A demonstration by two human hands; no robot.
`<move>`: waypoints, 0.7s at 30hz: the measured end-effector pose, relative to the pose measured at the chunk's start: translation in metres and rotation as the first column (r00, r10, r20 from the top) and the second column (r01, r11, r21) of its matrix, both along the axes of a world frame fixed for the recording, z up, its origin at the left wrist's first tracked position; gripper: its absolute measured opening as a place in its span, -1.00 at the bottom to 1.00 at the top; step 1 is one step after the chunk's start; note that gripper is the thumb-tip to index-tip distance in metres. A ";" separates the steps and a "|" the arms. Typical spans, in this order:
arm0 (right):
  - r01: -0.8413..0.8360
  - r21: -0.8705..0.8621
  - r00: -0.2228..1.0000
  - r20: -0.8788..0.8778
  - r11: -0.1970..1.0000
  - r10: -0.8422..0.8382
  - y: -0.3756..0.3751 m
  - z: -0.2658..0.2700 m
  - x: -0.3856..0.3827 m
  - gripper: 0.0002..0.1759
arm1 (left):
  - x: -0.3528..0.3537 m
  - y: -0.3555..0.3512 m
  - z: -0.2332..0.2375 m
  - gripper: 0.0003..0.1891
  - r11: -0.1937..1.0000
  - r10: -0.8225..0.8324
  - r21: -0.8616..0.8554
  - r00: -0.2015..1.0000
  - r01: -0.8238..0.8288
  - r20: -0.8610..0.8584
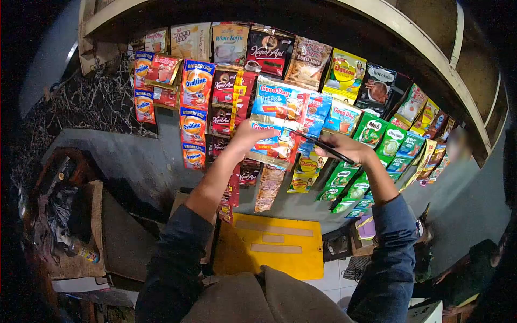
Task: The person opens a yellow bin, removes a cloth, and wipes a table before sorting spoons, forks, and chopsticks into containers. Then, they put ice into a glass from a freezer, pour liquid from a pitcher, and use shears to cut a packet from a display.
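Strips of drink sachets hang in a row on the wall. My left hand grips the left edge of a blue and red Good Day sachet, with another Good Day sachet joined above it. In my right hand are dark scissors, their blades at the seam between these two sachets. A further blue Good Day sachet hangs just above my right hand. Yellow Dancow sachets hang below, between my hands.
Ovaltine sachets hang at the left and green Milo sachets at the right. A curved pale frame runs overhead. Below are a yellow panel and, at the left, a dark chair-like object. Another person's hand shows at the lower right.
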State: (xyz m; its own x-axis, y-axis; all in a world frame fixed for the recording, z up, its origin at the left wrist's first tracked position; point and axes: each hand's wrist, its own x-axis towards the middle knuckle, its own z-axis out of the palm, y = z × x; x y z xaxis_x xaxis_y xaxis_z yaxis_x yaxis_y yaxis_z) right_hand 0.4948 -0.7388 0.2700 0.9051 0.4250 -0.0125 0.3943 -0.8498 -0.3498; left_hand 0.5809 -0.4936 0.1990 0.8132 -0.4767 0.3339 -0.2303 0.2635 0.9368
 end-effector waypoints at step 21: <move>0.145 -0.122 0.977 0.175 0.982 -0.123 0.053 0.007 0.015 -0.26 | 0.015 0.009 -0.019 -0.66 1.000 0.020 -0.025 0.994 -0.017 0.108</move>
State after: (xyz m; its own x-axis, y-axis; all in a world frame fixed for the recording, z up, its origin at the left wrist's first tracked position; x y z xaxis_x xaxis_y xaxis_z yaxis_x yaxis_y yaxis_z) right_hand 0.5100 -0.6861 0.2775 0.9479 0.3043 0.0943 0.3165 -0.9333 -0.1695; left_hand 0.5959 -0.4845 0.1802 0.7800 -0.4528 0.4319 -0.3352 0.2805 0.8994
